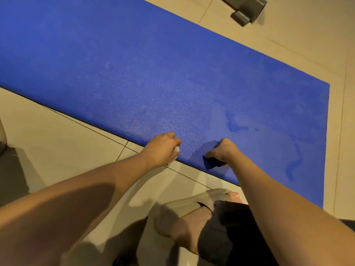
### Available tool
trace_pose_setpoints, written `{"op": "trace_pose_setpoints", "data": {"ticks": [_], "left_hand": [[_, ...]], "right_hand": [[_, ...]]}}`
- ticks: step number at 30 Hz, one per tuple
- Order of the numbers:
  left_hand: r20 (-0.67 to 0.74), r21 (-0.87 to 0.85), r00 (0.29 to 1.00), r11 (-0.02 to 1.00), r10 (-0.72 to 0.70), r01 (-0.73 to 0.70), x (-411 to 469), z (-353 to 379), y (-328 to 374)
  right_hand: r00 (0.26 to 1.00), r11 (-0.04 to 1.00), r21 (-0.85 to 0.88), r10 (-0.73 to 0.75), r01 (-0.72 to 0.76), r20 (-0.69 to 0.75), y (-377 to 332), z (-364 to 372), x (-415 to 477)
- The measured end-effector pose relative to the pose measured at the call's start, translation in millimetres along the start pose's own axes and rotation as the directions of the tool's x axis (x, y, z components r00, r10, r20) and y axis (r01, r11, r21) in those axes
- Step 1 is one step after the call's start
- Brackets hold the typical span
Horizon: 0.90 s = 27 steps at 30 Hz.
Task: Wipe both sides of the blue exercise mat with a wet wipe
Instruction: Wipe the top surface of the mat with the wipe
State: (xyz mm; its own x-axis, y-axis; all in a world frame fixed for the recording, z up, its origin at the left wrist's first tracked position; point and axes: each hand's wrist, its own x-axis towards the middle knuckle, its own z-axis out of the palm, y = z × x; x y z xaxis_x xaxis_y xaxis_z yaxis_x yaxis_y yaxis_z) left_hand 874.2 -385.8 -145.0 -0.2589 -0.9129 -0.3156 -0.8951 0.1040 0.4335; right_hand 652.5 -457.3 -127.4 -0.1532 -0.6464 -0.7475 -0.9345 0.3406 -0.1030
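Edge of the blue exercise mat nearest you sits pinched in your right hand, your left hand beside it clutching the wet wipe

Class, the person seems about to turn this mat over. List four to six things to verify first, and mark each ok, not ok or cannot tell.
1. Right hand grips the near edge of the blue exercise mat: ok.
2. Wet wipe held in the left hand: ok.
3. Left hand also grips the mat edge: cannot tell.
4. Top side wiped all over: cannot tell; damp patches show only toward the person's right.
5. Nothing lying on the mat: ok, in the part in view.
6. Sandal off the mat: ok; it stands on the tiled floor.
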Motion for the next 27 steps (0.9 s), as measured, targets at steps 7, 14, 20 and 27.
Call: {"op": "trace_pose_setpoints", "data": {"ticks": [7,14,20,27], "left_hand": [[-0.155,-0.061,0.973,0.984,-0.172,0.165,-17.0,-11.7,-42.5],[-0.393,-0.482,0.609,0.718,-0.689,0.501,-38.0,11.2,-49.0],[-0.357,-0.635,0.6,0.657,-0.716,0.406,-18.0,51.0,29.0],[-0.362,-0.196,0.909,0.97,-0.207,0.143,-30.1,54.2,20.9]], "right_hand": [[0.996,0.991,-0.124,-0.049,0.057,0.071,9.2,8.5,18.2],[0.995,0.985,-0.15,-0.077,0.086,0.064,11.1,9.1,19.5],[0.992,0.981,-0.148,-0.12,0.124,0.041,15.0,7.6,16.4],[0.989,0.978,-0.149,-0.139,0.145,0.047,17.4,6.7,18.3]]}}
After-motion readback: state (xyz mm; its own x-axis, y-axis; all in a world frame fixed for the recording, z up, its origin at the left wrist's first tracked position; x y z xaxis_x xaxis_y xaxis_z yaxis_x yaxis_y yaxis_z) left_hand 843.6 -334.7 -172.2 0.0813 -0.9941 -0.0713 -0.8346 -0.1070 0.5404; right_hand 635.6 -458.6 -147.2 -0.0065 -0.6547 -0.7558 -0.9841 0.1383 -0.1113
